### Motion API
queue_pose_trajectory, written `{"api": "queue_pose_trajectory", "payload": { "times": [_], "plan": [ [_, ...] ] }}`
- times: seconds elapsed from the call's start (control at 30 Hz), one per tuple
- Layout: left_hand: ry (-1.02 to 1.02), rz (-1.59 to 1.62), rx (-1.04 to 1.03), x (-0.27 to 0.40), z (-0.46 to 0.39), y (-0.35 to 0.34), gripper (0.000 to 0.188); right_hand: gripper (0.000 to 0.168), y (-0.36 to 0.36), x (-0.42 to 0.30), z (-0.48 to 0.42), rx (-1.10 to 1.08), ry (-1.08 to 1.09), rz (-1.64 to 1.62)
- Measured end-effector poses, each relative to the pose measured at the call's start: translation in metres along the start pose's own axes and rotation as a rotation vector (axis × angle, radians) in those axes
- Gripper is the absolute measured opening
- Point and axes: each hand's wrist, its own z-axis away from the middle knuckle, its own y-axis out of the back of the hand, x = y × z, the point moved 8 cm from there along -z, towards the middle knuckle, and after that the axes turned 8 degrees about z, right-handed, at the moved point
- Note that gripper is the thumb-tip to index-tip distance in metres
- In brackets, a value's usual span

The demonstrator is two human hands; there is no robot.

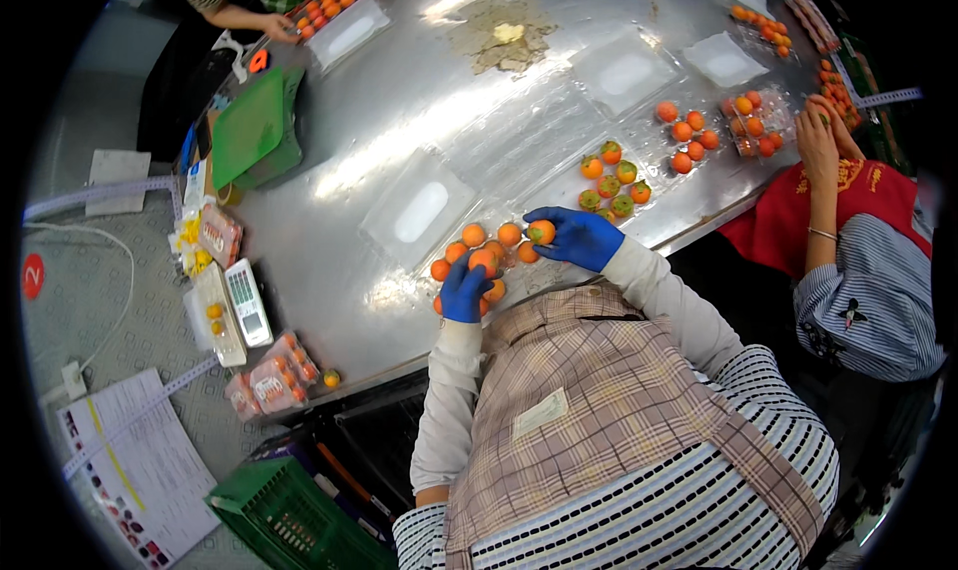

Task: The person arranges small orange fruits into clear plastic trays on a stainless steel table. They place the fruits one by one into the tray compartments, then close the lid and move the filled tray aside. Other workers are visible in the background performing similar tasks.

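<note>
My left hand [465, 289], in a blue glove, holds an orange persimmon-like fruit [483, 261] above a clear plastic tray that carries several more. To its right, my right hand [572, 239], gloved the same way, has its fingers around another orange fruit [540, 232] with a green calyx. Smooth orange fruits [473, 234] sit in the tray between and around the hands. Farther right, several fruits with green calyxes [608, 187] lie in a group on clear plastic. An empty clear tray [420, 208] lies on the metal table [337, 270] beyond my hands.
Packed fruit boxes [277, 379], a digital scale [248, 302] and a green bin [254, 132] stand at left. Below is a green crate [299, 517]. A co-worker's hands [819, 132] are by fruit packs [754, 124] at right; another's hand [278, 28] touches a full tray at upper left.
</note>
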Motion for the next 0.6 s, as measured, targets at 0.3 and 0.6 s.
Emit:
{"api": "queue_pose_trajectory", "payload": {
  "times": [0.3,0.6],
  "plan": [
    [0.123,0.527,-0.095,-0.003,0.031,-0.024,0.048,0.046,-0.032,0.003,-0.004,-0.095,-0.315,-0.294],
    [-0.218,0.048,0.061,0.035,0.038,-0.017,0.054,0.036,-0.043,-0.005,-0.004,-0.128,-0.240,-0.205]
  ]
}}
